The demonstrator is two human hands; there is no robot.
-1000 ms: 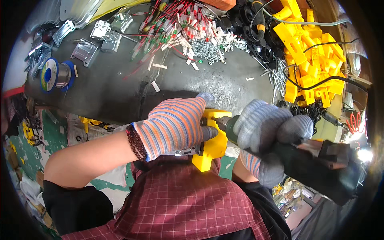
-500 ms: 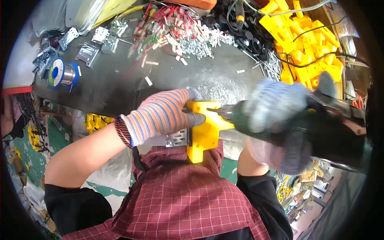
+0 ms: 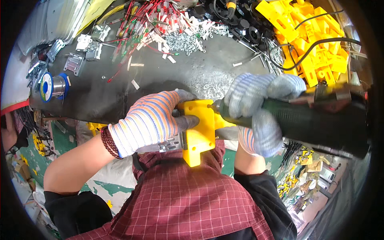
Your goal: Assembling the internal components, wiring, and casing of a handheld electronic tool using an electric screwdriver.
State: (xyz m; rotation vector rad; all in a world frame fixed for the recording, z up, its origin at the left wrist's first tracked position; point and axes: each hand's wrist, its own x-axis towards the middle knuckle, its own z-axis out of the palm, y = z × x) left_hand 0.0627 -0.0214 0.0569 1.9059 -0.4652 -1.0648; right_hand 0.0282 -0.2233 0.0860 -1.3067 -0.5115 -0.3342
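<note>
A striped glove covers my left hand (image 3: 150, 120), which is closed round a yellow plastic housing (image 3: 204, 130), thumb on its face. A slotted metal bracket (image 3: 172, 145) sits against the housing's left side, partly behind my hand. My right hand (image 3: 258, 108), also gloved, wraps round the front of a dark green electric screwdriver (image 3: 316, 124). The tool lies nearly level, its tip pointing left at the housing's upper right corner. A small dark screw or bit end shows at that corner; whether it has entered the hole I cannot tell.
Across the dark bench (image 3: 160, 76) lie red-wired parts (image 3: 156, 20), small metal nuts (image 3: 182, 42) and long screws (image 3: 266, 58). Yellow housings (image 3: 316, 44) are heaped at the far right, a black cable (image 3: 316, 50) looping over them. A solder spool (image 3: 54, 86) and metal brackets (image 3: 74, 64) are at left.
My right hand and the screwdriver have moved left, and the tool's tip now meets the housing's upper corner. The left hand keeps its hold, shifting slightly left and down in view.
</note>
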